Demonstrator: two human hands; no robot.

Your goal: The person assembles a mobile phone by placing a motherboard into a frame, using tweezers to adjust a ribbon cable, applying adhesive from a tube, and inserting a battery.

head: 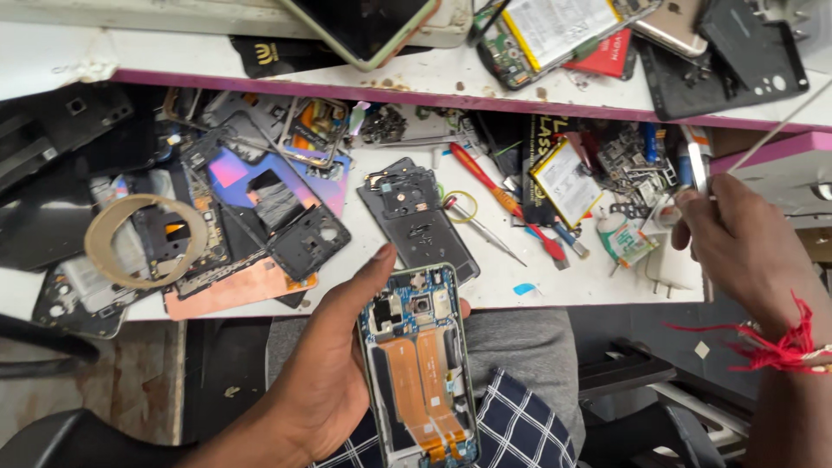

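Note:
My left hand (325, 368) grips an opened phone (419, 368) with its back off, so a blue circuit board, a camera and two orange flex cables show. It is held above my lap, just in front of the table's near edge. My right hand (737, 247) reaches to the table's right end and closes on a slim silver tool (696, 165) that stands there among small parts. A red thread is tied round that wrist. A black phone back cover (416, 217) lies on the table just beyond the opened phone.
The white table (555, 282) is crowded with phone frames, a roll of tape (143, 238), red-handled screwdrivers (503, 204), a battery (568, 182) and loose parts. A shelf (416, 78) with a pink edge above holds more phones and covers.

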